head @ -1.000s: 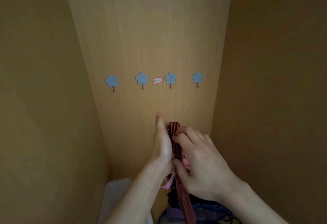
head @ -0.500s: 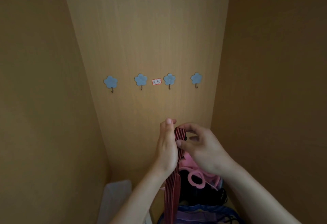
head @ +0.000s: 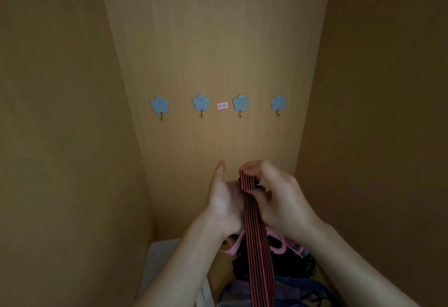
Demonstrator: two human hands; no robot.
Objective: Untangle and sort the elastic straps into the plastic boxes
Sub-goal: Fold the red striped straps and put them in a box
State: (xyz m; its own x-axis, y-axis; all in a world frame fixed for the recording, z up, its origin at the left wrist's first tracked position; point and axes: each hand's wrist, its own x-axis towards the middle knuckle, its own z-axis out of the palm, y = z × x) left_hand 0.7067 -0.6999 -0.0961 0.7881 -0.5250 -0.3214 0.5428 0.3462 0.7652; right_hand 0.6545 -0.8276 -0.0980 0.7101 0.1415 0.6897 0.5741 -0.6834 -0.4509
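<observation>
A red strap with black stripes [head: 257, 238] hangs down from my two raised hands inside a wooden cupboard. My right hand [head: 278, 197] pinches its folded top end between thumb and curled fingers. My left hand [head: 224, 200] lies against the strap's left side, thumb pointing up; its fingers are hidden behind the strap. Below lies a tangled pile of straps: pink [head: 278, 241], black [head: 300, 265], blue [head: 298, 285] and purple [head: 240, 287]. A translucent plastic box [head: 160, 258] stands at the bottom left, partly behind my left forearm.
Several blue flower-shaped hooks [head: 200, 103] and a small red-edged label [head: 222, 106] sit on the back panel. Wooden side panels close in on left and right.
The strap's top end has been folded shorter between my hands, and both hands have shifted slightly. My left thumb now sticks up apart from the strap.
</observation>
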